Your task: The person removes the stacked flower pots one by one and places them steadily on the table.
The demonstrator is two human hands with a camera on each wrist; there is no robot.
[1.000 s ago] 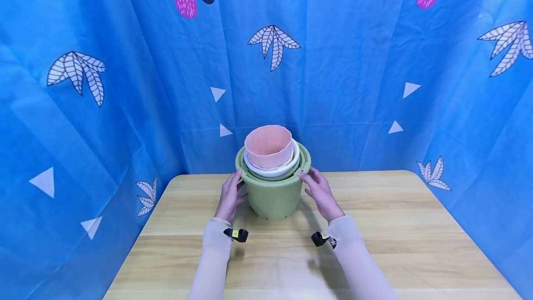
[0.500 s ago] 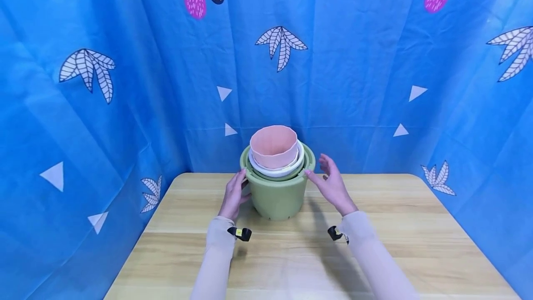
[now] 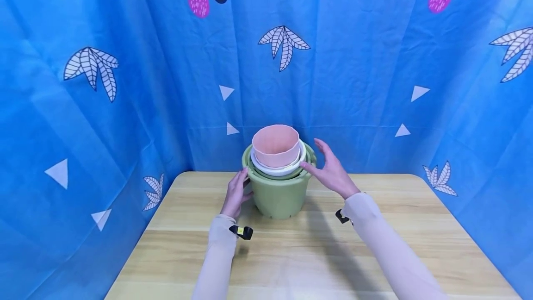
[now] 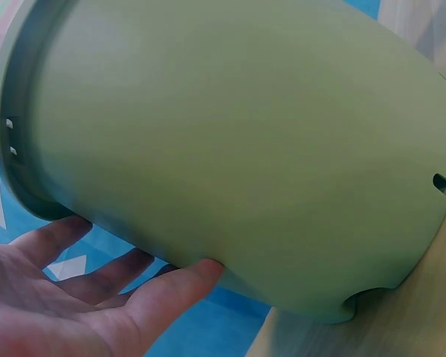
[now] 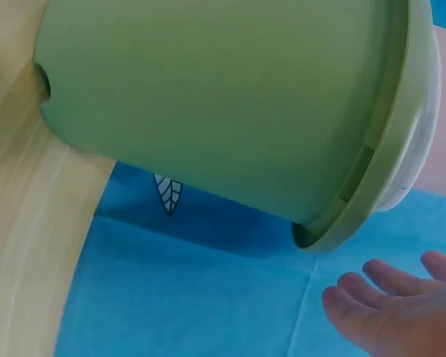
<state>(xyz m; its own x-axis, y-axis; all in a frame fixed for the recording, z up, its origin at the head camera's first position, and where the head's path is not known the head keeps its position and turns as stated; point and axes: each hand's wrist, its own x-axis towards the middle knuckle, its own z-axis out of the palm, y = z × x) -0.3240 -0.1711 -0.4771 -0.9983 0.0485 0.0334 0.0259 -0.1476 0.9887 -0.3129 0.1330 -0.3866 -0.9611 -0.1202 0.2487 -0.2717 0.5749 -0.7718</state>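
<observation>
The head camera looks forward and down from the near side, over the table (image 3: 424,216) to the far curtain (image 3: 354,59). The left and right wrist views, turned sideways, face the green pot (image 3: 279,198) closely; all three share it.

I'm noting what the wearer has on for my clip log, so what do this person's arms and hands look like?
The left sleeve and right sleeve are long, pale and plain, reaching the wrists. A small black device sits at each wrist; the left device shows a yellow patch. The left hand and right hand wear no gloves.
</observation>
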